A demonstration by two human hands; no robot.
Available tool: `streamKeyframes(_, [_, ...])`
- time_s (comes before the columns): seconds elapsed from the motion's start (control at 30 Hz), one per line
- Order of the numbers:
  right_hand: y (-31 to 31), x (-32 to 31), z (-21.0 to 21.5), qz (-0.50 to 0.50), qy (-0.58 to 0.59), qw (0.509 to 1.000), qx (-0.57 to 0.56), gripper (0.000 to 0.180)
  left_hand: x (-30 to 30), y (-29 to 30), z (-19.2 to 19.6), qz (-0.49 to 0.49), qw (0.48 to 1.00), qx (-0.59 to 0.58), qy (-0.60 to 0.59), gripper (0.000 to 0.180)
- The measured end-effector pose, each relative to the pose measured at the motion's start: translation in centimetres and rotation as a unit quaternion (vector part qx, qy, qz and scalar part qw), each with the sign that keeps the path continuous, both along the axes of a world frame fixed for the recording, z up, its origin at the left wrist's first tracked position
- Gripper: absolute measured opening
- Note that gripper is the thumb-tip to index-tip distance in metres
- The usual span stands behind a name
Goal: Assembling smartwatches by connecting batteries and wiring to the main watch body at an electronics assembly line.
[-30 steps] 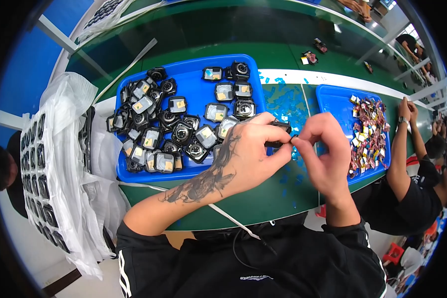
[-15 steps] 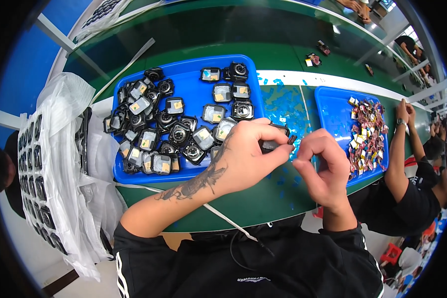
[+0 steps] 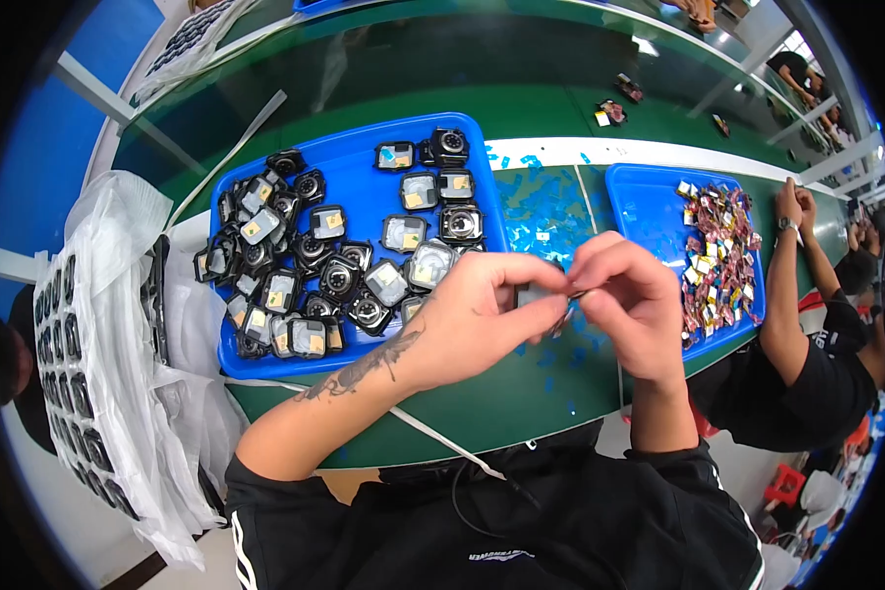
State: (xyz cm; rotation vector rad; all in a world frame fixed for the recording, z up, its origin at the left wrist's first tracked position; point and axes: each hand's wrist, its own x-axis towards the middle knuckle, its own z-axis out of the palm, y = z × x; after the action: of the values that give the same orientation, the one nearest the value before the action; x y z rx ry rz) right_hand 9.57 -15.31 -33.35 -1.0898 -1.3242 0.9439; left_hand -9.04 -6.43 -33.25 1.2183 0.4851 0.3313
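Observation:
Over the green bench, my left hand [image 3: 486, 313] grips a small dark watch case [image 3: 531, 294] between thumb and fingers. Most of the case is covered by the fingers. My right hand [image 3: 637, 307] meets it from the right, its thumb and forefinger pinched at the case's edge. Whatever those fingertips pinch is too small and hidden to make out. To the left, a blue tray [image 3: 364, 202] holds many black watch cases [image 3: 340, 278], some showing round sensor backs and others a grey inside with a yellowish patch.
At right, another blue tray [image 3: 642, 211] carries a heap of small reddish parts with white and yellow tabs [image 3: 719, 265]. Blue film scraps [image 3: 541, 208] litter the bench between the trays. White-wrapped stacked trays [image 3: 128, 374] stand far left. A co-worker's arm [image 3: 781, 280] is at right.
My right hand has moved up and left, bringing its fingertips against the case in my left hand. Before, the hands were slightly apart. The whole view has shifted a little.

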Motion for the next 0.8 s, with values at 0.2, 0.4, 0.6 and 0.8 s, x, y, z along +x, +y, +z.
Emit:
streamKeyframes(0.2, [-1.1, -0.5, 1.4, -0.156, -0.034, 0.986, -0.056, 0.014, 0.2, 0.5, 0.1, 0.091, 0.99, 0.109, 0.013, 0.039])
streamKeyframes(0.4, [1.2, -2.7, 1.6, -0.13, -0.144, 0.981, -0.001, 0.018, 0.5, -0.5, 0.3, 0.129, 0.97, 0.199, -0.045, 0.052])
streamKeyframes(0.6, [1.7, -2.7, 1.5, -0.168, -0.222, 0.957, 0.078, 0.02, 0.6, -0.7, 0.7, 0.155, 0.976, 0.135, -0.073, 0.051])
streamKeyframes(0.8, [1.7, -2.9, 1.3, -0.164, -0.243, 0.952, 0.084, 0.02, 0.3, -0.4, 0.6, 0.137, 0.984, 0.09, -0.064, 0.048])
